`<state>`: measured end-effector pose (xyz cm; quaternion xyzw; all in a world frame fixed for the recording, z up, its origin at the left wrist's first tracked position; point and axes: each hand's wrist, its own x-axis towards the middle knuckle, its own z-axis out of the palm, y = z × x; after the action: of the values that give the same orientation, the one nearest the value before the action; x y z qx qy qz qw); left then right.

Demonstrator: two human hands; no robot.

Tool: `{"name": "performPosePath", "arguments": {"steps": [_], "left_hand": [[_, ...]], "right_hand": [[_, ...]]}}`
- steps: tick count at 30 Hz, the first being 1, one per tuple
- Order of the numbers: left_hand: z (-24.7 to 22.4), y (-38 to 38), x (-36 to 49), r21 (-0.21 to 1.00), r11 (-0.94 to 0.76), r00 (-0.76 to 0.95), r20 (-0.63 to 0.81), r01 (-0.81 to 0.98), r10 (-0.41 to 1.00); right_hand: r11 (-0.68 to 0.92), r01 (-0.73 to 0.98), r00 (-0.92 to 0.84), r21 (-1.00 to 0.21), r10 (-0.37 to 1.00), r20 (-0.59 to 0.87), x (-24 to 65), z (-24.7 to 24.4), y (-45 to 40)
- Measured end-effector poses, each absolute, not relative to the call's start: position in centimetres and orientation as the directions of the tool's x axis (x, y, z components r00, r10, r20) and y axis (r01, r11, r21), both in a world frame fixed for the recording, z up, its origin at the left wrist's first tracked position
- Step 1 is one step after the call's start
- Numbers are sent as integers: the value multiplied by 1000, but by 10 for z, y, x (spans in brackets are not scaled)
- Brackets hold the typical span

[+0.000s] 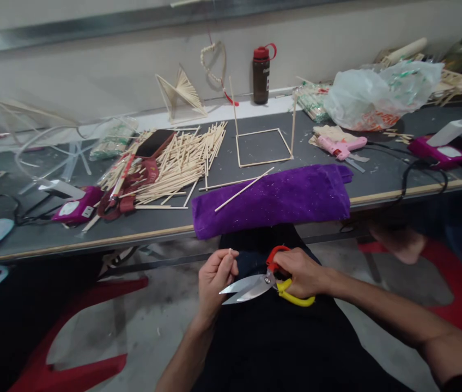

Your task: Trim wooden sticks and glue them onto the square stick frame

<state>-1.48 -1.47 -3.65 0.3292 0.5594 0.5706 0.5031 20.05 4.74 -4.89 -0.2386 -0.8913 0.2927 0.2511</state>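
My right hand (pixel 298 268) grips a pair of scissors (pixel 251 288) by the red and yellow handles. Their blades are spread a little and point left, over my lap. Close to the blade tips, my left hand (pixel 217 275) is closed in a pinch. A small pale tip, apparently the end of a wooden stick (pixel 230 251), shows between thumb and forefinger; the rest is hidden. Ahead of both hands, a rolled purple cloth (pixel 296 196) lies along the table edge, with a loose wooden stick (pixel 243 190) slanting across it.
Behind the cloth stands a square stick frame (pixel 237 149) with two uprights. A heap of sticks (pixel 190 163) and a phone (pixel 155 142) are left. A pink glue gun (pixel 341 147), a plastic bag (pixel 378 95) and a bottle (pixel 261 79) sit farther back. Red stools (pixel 87 370) flank me.
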Motion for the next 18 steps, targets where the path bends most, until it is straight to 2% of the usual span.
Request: {"name": "performPosePath", "arguments": {"steps": [3,6,8,10,13,16,18], "left_hand": [[-53,-23,-18,962,244,-132,-259,-121,957],[-60,-30,-25,964,266,-84,-266,-15,960],[-52,-30,-33,976,199,-132,-186,93,974],[-33,-24,-42,963,98,-209,-45,251,977],[7,-4,-52,863,-22,-219,153,504,964],[45,31,-54,722,-134,-62,238,679,969],[64,61,-48,597,-167,-19,292,785,956]], "right_hand": [[738,238,-748,-631,554,366,196,-49,47],[749,218,-742,-625,544,392,193,-50,47],[751,205,-733,-627,543,410,192,-50,47],[750,192,-724,-633,544,424,192,-49,47],[749,182,-716,-637,545,436,192,-48,48],[751,175,-713,-636,543,445,192,-50,49],[744,177,-706,-645,552,444,191,-53,48]]}}
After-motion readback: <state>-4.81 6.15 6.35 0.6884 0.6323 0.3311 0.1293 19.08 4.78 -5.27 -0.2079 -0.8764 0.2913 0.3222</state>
